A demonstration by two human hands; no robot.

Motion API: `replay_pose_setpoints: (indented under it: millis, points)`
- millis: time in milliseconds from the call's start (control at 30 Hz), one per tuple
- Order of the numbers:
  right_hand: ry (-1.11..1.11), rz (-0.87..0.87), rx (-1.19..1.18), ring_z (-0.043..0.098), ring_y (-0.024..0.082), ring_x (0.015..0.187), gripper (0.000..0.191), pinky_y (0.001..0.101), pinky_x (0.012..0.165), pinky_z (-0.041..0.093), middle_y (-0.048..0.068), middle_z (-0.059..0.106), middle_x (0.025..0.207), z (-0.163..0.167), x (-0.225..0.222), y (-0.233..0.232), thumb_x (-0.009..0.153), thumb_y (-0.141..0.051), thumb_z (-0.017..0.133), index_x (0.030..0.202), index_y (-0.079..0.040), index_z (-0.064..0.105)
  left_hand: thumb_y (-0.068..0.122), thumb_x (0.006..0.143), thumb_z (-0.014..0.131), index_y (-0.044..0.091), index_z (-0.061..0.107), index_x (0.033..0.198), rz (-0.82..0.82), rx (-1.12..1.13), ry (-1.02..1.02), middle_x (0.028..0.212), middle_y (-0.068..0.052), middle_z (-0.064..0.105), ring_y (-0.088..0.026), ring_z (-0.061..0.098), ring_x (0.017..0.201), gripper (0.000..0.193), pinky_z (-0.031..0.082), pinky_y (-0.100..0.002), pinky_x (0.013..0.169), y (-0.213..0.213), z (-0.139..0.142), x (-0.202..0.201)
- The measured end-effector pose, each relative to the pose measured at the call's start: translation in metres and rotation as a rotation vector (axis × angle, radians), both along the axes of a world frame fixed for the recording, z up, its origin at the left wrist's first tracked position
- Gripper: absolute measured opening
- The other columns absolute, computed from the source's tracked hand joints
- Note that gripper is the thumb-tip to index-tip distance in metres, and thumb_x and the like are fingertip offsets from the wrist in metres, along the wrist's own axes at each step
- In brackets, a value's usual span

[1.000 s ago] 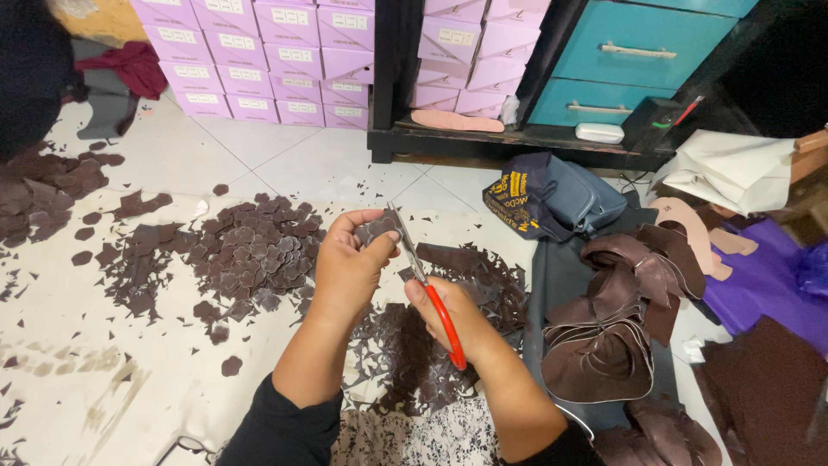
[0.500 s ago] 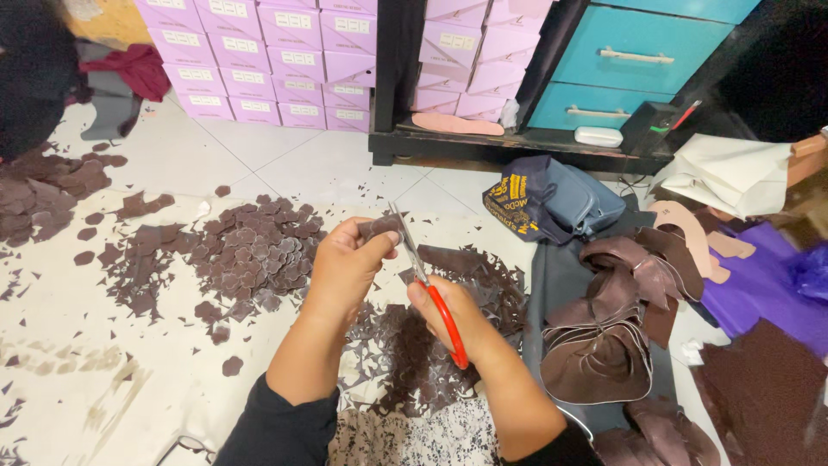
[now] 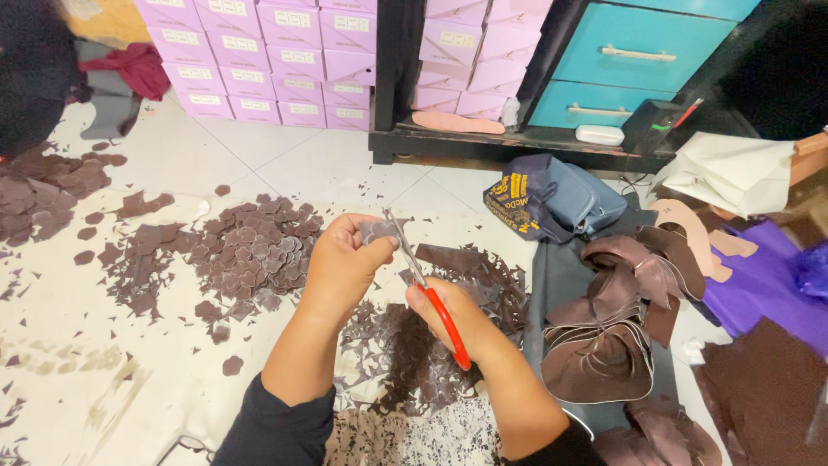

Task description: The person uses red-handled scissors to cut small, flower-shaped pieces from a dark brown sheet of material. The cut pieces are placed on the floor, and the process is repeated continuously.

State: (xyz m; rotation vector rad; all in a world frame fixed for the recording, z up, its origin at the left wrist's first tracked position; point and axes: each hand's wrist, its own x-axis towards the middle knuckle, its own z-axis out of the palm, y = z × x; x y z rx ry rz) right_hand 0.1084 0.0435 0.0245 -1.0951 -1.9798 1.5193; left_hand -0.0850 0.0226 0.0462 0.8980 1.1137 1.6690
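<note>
My left hand (image 3: 343, 263) pinches a small brown leather piece (image 3: 379, 231) at chest height over the floor. My right hand (image 3: 455, 319) grips red-handled scissors (image 3: 431, 293), whose blades point up and left and meet the edge of that piece. Under both hands lies a heap of dark brown offcuts (image 3: 405, 354) on the white sheet. A pile of cut brown pieces (image 3: 250, 246) lies left of my left hand.
Rolled brown leather strips (image 3: 612, 336) lie on the right, next to a blue bag (image 3: 552, 198). Stacked lilac boxes (image 3: 259, 60) and a black shelf with teal drawers (image 3: 638, 60) stand at the back. More scraps (image 3: 43, 185) lie far left; purple cloth (image 3: 768, 293) is far right.
Both hands have shifted slightly; the scissors stay on the small piece, which has turned a little in my left fingers.
</note>
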Motion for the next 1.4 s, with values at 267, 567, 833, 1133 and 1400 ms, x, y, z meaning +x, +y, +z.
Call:
replay_pose_setpoints:
  millis: [267,567,833,1133,1400]
  points:
    - [0.005,-0.043,0.023,0.045,0.009,0.052,0.052,0.0269,0.046,0.039,-0.003,0.049,0.06,-0.007,0.0,0.003,0.096,-0.056,0.058,0.073,-0.01,0.053,-0.001,0.081,0.074,0.0,0.061,0.106,-0.009,0.024,-0.019,0.088,-0.004,0.07,-0.01,0.062,0.073,0.028,0.05,-0.024,0.065,-0.002,0.002,-0.002]
    - [-0.006,-0.05,0.062,0.045,0.009,0.049,0.055,0.0275,0.045,0.039,-0.002,0.049,0.057,-0.008,0.0,0.003,0.095,-0.058,0.058,0.07,-0.009,0.05,0.002,0.081,0.073,0.001,0.062,0.104,-0.013,0.005,-0.026,0.087,-0.004,0.071,-0.009,0.063,0.073,0.025,0.05,-0.023,0.066,-0.002,0.006,-0.002]
    - [0.088,-0.018,-0.059,0.044,0.007,0.051,0.05,0.0261,0.044,0.036,-0.004,0.044,0.062,-0.007,-0.001,0.001,0.094,-0.059,0.057,0.081,-0.011,0.053,0.009,0.087,0.071,0.001,0.068,0.096,-0.032,-0.079,-0.011,0.077,-0.003,0.069,-0.006,0.06,0.065,0.012,0.041,-0.021,0.056,-0.001,0.004,-0.001]
    - [0.081,-0.079,-0.045,0.045,0.007,0.05,0.047,0.0258,0.045,0.037,-0.004,0.046,0.062,-0.006,-0.005,0.001,0.099,-0.053,0.053,0.08,-0.01,0.054,0.009,0.088,0.074,0.002,0.066,0.095,-0.018,-0.052,-0.048,0.076,-0.004,0.069,-0.007,0.057,0.063,0.013,0.04,-0.022,0.055,0.004,-0.002,0.005]
    - [0.186,-0.156,-0.037,0.04,0.006,0.051,0.047,0.0258,0.044,0.034,-0.005,0.043,0.064,-0.023,-0.014,0.001,0.098,-0.054,0.056,0.08,-0.01,0.053,0.009,0.087,0.073,0.004,0.066,0.097,-0.019,-0.082,-0.224,0.085,-0.003,0.072,-0.008,0.065,0.069,0.013,0.046,-0.021,0.058,0.005,0.001,0.014]
